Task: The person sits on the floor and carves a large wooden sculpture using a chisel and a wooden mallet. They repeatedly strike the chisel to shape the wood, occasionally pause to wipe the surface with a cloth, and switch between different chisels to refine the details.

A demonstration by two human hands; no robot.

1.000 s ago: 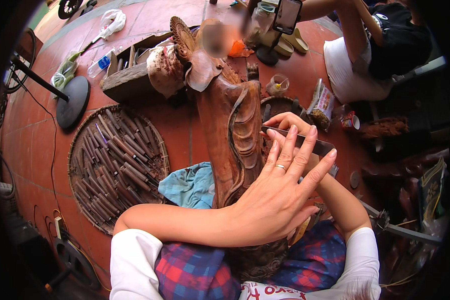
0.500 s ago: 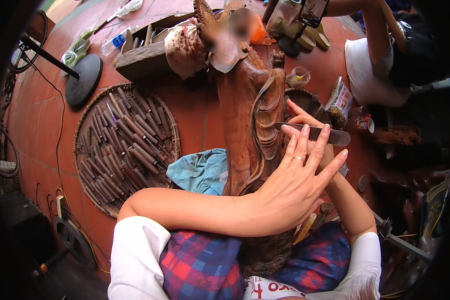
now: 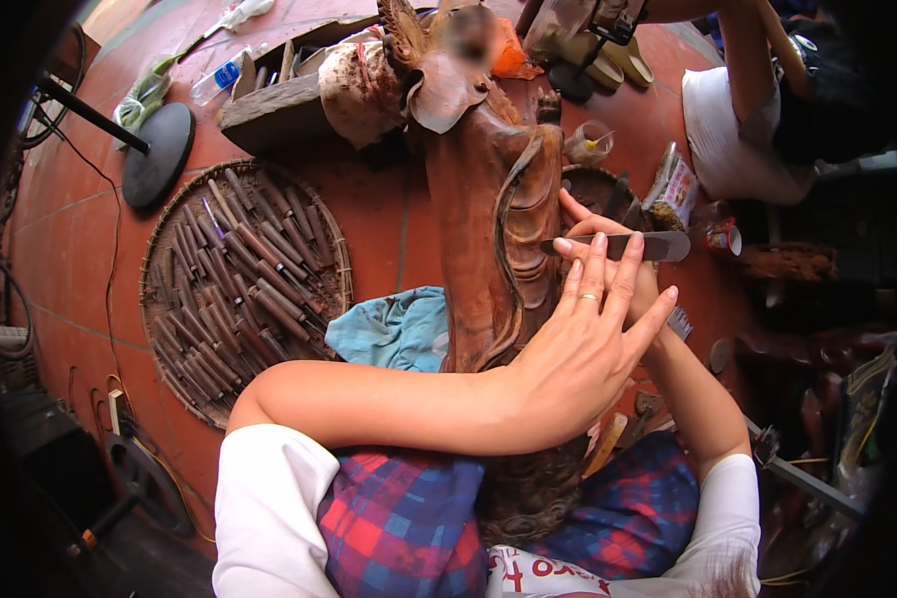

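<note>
A carved reddish-brown wooden statue (image 3: 473,239) with robe folds lies lengthwise before me, its near end between my legs. My left hand (image 3: 588,314), with a ring on it, reaches across from the left. Its fingers are stretched and spread, with fingertips resting on a flat metal blade (image 3: 668,246). Beneath it, my right hand (image 3: 588,221) grips the blade, partly hidden by the left one. The blade lies crosswise, its left end at the carved folds on the statue's right side. Below the wrists, the statue's near end is partly covered.
Left of the statue, a round woven tray (image 3: 344,249) holds several wood-handled tools. A blue cloth (image 3: 394,329) lies against the statue. Farther off are a wooden box (image 3: 274,125), a black stand base (image 3: 159,154) and a clear cup (image 3: 588,145). Another person (image 3: 738,130) sits at far right.
The whole view has shifted slightly. The blade lies more level across the folds than before, and both hands keep nearly the same pose on it.
</note>
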